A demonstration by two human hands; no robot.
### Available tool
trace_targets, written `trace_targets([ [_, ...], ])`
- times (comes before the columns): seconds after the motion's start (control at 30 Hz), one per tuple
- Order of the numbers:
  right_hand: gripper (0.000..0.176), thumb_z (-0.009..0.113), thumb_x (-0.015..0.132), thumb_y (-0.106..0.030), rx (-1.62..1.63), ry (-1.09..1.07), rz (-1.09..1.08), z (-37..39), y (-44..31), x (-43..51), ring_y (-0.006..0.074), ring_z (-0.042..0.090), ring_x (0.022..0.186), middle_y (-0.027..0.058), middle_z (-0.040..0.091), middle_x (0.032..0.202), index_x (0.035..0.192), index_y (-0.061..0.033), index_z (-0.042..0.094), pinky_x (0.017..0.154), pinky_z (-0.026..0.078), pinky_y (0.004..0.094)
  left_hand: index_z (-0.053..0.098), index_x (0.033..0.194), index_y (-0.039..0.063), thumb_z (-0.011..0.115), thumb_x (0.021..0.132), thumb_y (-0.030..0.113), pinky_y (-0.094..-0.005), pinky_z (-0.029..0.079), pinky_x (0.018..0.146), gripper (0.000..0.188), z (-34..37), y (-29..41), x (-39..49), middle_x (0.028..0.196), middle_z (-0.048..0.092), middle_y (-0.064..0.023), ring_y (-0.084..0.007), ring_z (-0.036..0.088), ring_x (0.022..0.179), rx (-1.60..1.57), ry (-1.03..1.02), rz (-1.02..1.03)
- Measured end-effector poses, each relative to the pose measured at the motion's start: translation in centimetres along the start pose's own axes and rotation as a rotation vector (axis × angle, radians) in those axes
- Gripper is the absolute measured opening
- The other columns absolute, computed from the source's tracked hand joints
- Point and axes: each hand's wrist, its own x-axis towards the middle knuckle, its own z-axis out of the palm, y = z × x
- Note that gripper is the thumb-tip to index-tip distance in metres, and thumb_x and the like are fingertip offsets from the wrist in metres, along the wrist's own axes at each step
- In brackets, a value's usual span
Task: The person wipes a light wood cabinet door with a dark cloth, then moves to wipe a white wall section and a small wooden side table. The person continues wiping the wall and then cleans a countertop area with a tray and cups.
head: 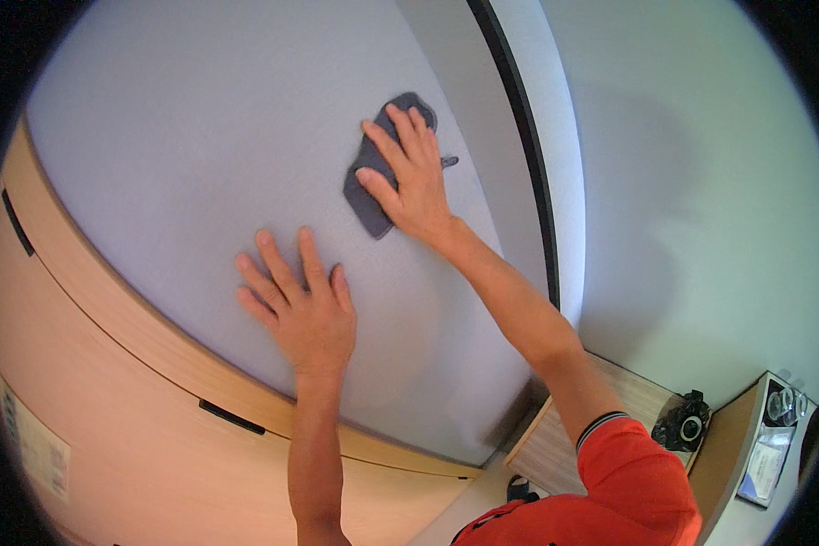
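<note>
Under my right hand [413, 177] lies a dark grey cloth [370, 198], pressed flat against a smooth pale grey-blue surface [177, 150]. A small loop of the cloth sticks out past the right side of that hand. My left hand [310, 310] rests palm down on the same surface with its fingers spread, lower and to the left of the cloth, not touching it. It holds nothing.
Light wood fronts with black handles [232, 416] run along the lower left. A black strip [525, 116] curves down on the right beside a pale wall [655, 170]. At lower right are a wooden surface [553, 443], a black plastic bag [676, 420] and a tray holding glasses [785, 406].
</note>
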Motion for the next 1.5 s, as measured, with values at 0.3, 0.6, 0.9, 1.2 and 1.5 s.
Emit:
trace_targets([
  [0.3,0.065,0.064,0.104,-0.043,-0.034,-0.073,0.225,-3.0,4.4,-6.7,0.0491,0.025,0.159,0.021,0.033,0.173,0.162,-0.0157,0.049,0.128,0.02,0.0634,0.045,0.165,0.019,0.068,0.102,0.042,-0.0723,0.029,0.119,0.071,2.3,3.4,0.5,0.174,0.03,-0.0232,-0.0518,0.028,0.158,-0.087,-0.038,0.085],
  [0.6,0.069,0.076,0.095,-0.044,0.02,-0.207,0.079,-2.4,-0.5,-10.8,0.0502,0.026,0.159,0.0216,0.036,0.17,0.155,-0.0141,0.057,0.127,0.025,0.0618,0.047,0.163,0.019,0.066,0.103,0.043,-0.0673,0.033,0.118,0.067,2.0,3.0,0.4,0.173,0.034,-0.0222,-0.0505,0.036,0.155,-0.049,-0.008,0.118],
  [0.9,0.065,0.066,0.102,-0.035,-0.068,-0.138,0.327,-5.5,5.5,-15.9,0.0463,0.025,0.161,0.0207,0.032,0.173,0.161,-0.0138,0.05,0.13,0.021,0.059,0.041,0.167,0.022,0.066,0.104,0.043,-0.0741,0.027,0.12,0.071,2.4,3.0,0.1,0.176,0.025,-0.0229,-0.053,0.026,0.159,-0.08,-0.042,0.114],
  [1.2,0.063,0.058,0.11,-0.033,0.011,0.071,0.829,-4.0,-0.3,-28.9,0.0452,0.019,0.163,0.0264,0.024,0.175,0.165,-0.0059,0.042,0.132,0.014,0.0554,0.038,0.168,0.023,0.065,0.105,0.043,-0.0739,0.027,0.121,0.072,3.0,3.0,-0.1,0.178,0.022,-0.021,-0.0517,0.023,0.161,-0.107,-0.038,0.096],
  [1.5,0.043,0.057,0.111,-0.015,0.03,0.097,0.551,-3.2,-1.6,-23.1,0.0372,0.045,0.151,0.0244,0.05,0.162,0.146,0.0106,0.056,0.124,0.033,0.0432,0.049,0.161,0.019,0.066,0.103,0.038,-0.0628,0.023,0.125,0.064,4.0,7.0,-1.2,0.176,0.032,-0.0156,-0.0417,0.028,0.161,-0.22,-0.085,0.096],
])
